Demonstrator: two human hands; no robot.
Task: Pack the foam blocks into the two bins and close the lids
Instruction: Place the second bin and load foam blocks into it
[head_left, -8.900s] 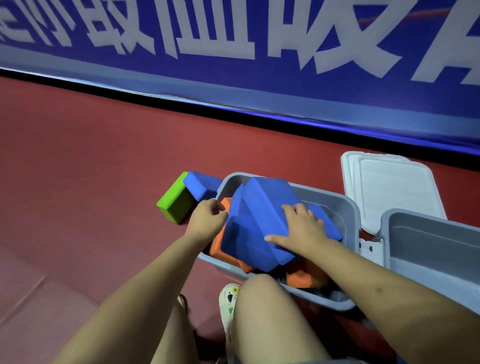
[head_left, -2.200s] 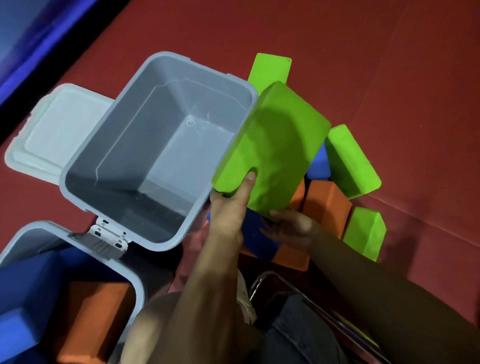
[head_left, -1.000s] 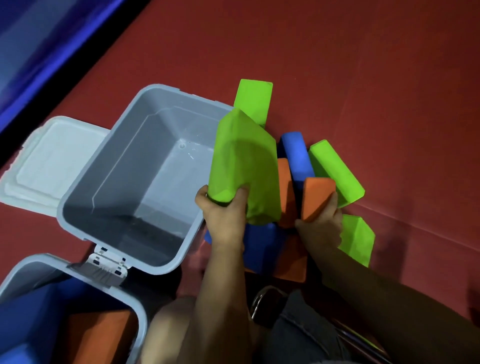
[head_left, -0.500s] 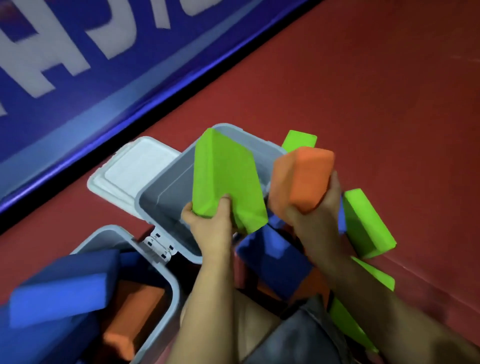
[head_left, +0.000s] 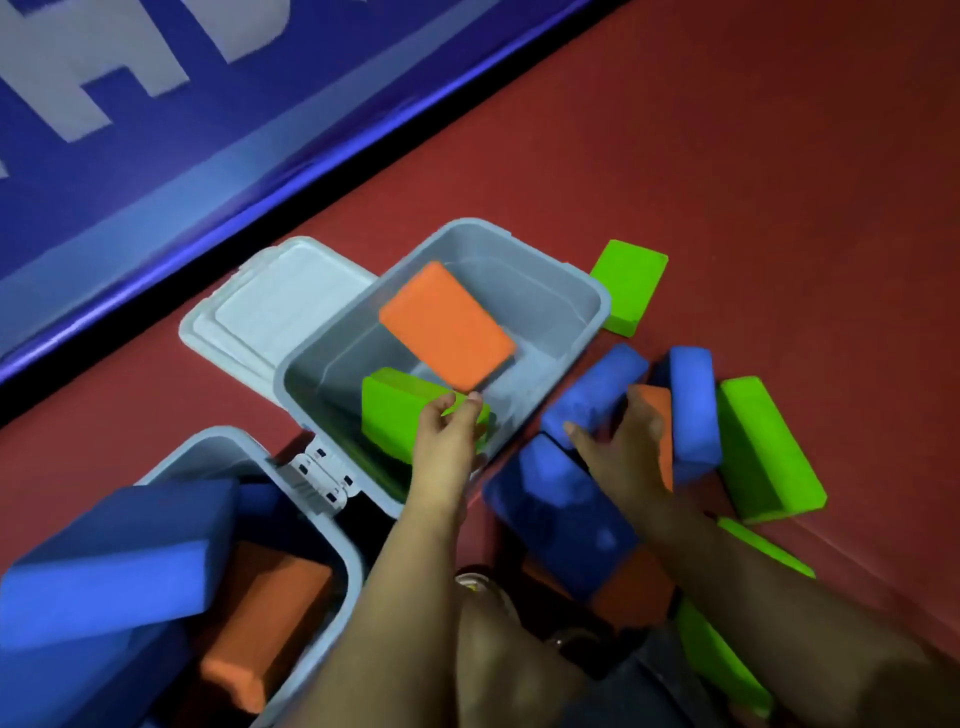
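Observation:
My left hand (head_left: 445, 435) grips the end of a green foam block (head_left: 397, 413) that sits low in the far grey bin (head_left: 597, 306). An orange block (head_left: 447, 325) lies tilted inside the same bin, above the green one, touched by neither hand. My right hand (head_left: 626, 449) reaches with spread fingers onto the floor pile, touching a blue block (head_left: 592, 397) and a small orange block (head_left: 661, 415). The near grey bin (head_left: 354, 564) at the lower left holds blue and orange blocks, with a large blue block (head_left: 111, 556) sticking up above its rim.
The far bin's white lid (head_left: 275, 306) lies open on the red floor behind it. Loose blocks lie to the right: a green one (head_left: 631, 286), a blue one (head_left: 693, 410), a long green one (head_left: 769, 452), a big blue one (head_left: 561, 514). A blue banner wall runs along the upper left.
The orange block has left my right hand and is now in the far bin. My left hand has lowered the green block into that bin. My right hand has dropped to the floor pile.

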